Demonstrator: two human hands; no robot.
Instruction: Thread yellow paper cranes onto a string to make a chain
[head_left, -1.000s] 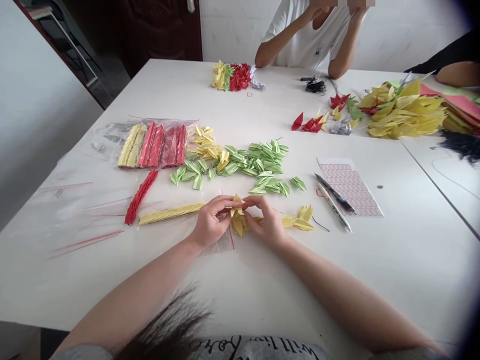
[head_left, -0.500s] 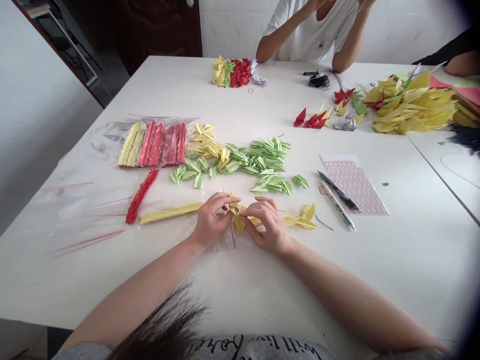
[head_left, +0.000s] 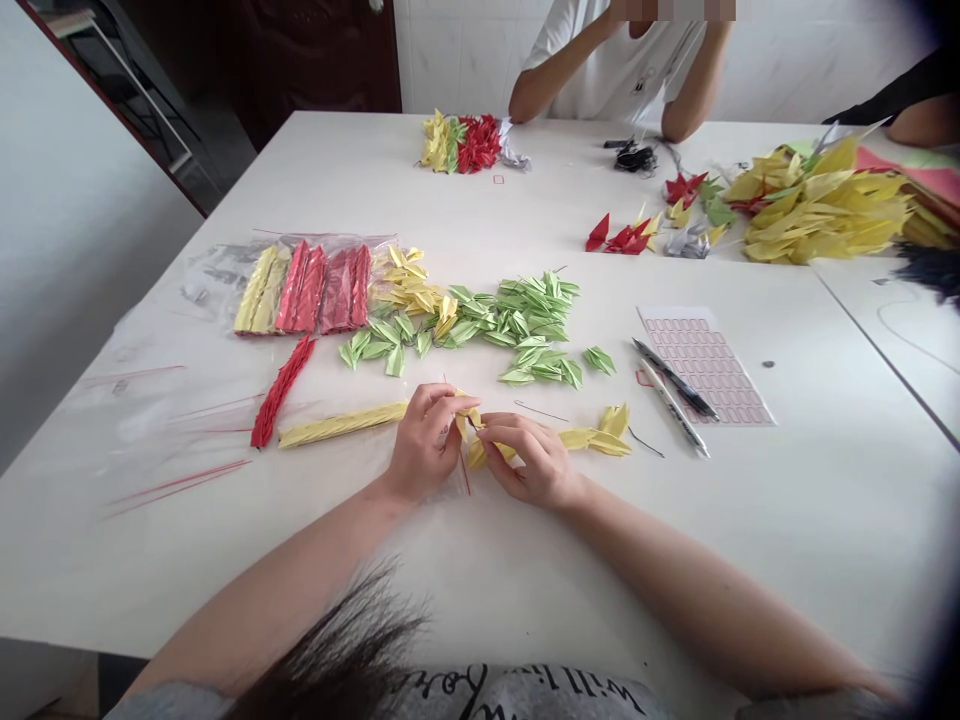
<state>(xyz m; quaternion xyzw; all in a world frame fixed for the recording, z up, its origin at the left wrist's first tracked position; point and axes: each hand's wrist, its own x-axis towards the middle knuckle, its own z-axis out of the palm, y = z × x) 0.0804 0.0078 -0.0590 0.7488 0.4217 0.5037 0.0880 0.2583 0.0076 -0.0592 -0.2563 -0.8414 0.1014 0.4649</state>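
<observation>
2 hands narrow on yellow paper crane (head_left: 477,452) | left hand (head_left: 424,445), right hand (head_left: 532,462): fingers (head_left: 439,400) pinch both sides, steadying it | stacked yellow cranes (head_left: 341,425) just left of fingers

Yellow paper cranes (head_left: 592,438), pale green cranes (head_left: 529,310), red cranes (head_left: 280,392), red-gridded sheet (head_left: 705,365)

Both bare forearms (head_left: 262,590) angle in from the bottom, wrists slightly bent, and the left hand (head_left: 424,445) curls over while the right hand (head_left: 532,462) pinches, fingers pretty much meeting in the middle.
</observation>
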